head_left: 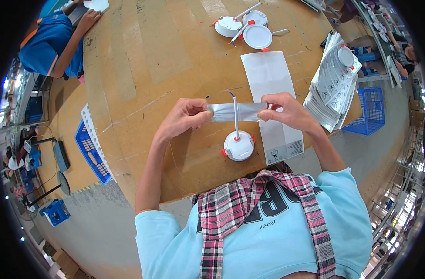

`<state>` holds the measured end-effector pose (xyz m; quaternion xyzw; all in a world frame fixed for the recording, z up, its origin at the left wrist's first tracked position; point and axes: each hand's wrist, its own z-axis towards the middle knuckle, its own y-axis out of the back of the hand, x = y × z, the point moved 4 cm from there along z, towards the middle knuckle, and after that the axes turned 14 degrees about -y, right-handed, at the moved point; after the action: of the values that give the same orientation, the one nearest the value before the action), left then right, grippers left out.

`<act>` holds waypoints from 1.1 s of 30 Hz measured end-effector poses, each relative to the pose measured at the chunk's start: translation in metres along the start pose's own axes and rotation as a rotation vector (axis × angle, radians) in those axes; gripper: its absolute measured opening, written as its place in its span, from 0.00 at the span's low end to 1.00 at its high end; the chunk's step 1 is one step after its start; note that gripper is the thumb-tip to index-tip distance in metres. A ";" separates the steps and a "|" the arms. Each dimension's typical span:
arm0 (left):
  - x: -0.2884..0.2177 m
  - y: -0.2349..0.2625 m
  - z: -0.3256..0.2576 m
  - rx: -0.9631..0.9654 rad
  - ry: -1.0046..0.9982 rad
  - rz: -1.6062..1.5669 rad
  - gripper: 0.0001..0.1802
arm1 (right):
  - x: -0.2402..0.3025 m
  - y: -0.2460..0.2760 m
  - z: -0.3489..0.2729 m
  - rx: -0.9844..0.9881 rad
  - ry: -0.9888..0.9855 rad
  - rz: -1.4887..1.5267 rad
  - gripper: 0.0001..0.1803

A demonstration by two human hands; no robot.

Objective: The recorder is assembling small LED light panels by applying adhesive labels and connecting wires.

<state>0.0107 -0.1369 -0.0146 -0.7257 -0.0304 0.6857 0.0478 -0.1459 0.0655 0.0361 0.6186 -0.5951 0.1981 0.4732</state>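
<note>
Between my two hands a shiny silver-grey strip (250, 112), which looks like tape or thin film, is stretched out level. My left hand (187, 116) pinches its left end, and my right hand (285, 111) pinches the right end. Just below the strip, a round white downlight (240, 148) with red clips lies on the table. Its white cable (236, 116) stands up across the strip, with bare-ended wires at the tip. Partly under my right hand lies a long flat white cardboard sleeve (270, 83) with small print at its near end.
Several more white downlights (257, 36) sit at the far side of the wooden table (142, 88). To the right is a stack of printed white cardboard sleeves (331, 83) with one downlight on top. Blue crates (368, 111) stand beside the table. A co-worker in blue (52, 44) works far left.
</note>
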 end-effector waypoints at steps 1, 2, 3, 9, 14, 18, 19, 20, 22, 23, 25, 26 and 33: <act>-0.002 0.000 0.000 -0.006 0.029 -0.006 0.10 | -0.001 -0.001 -0.001 0.001 0.000 0.000 0.14; -0.003 0.000 0.002 -0.008 0.056 -0.011 0.11 | -0.004 -0.001 -0.001 0.014 -0.029 0.026 0.13; -0.005 0.000 0.001 -0.006 0.055 -0.010 0.11 | -0.006 -0.001 -0.001 0.028 -0.057 0.051 0.12; -0.004 0.021 -0.013 -0.116 -0.006 0.050 0.12 | -0.014 0.004 -0.004 -0.005 -0.085 0.155 0.08; -0.010 0.011 -0.008 -0.126 -0.065 0.063 0.11 | 0.002 -0.009 -0.003 -0.188 -0.068 0.206 0.15; -0.010 0.008 -0.009 -0.129 -0.076 0.073 0.12 | 0.024 -0.026 0.013 -0.321 -0.065 0.129 0.22; -0.009 0.008 -0.009 -0.140 -0.062 0.092 0.12 | 0.026 -0.027 0.017 -0.323 -0.059 0.131 0.22; -0.010 0.008 -0.009 -0.153 -0.047 0.112 0.12 | 0.029 -0.028 0.020 -0.332 -0.071 0.058 0.21; -0.013 0.008 -0.010 -0.161 -0.044 0.121 0.12 | 0.028 -0.028 0.025 -0.340 -0.076 -0.014 0.19; -0.013 0.009 -0.011 -0.169 -0.038 0.123 0.11 | 0.025 -0.028 0.028 -0.356 -0.034 0.011 0.17; -0.013 0.017 -0.012 -0.167 -0.025 0.141 0.11 | 0.020 -0.024 0.027 -0.367 0.014 0.036 0.16; -0.012 0.020 -0.014 -0.161 -0.009 0.153 0.11 | 0.022 -0.022 0.023 -0.368 0.010 0.026 0.15; -0.006 0.021 -0.016 -0.046 -0.012 -0.057 0.14 | 0.013 -0.027 0.018 -0.326 -0.048 0.070 0.14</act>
<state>0.0254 -0.1591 -0.0100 -0.7211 -0.0672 0.6877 0.0503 -0.1238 0.0390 0.0289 0.5171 -0.6518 0.1008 0.5456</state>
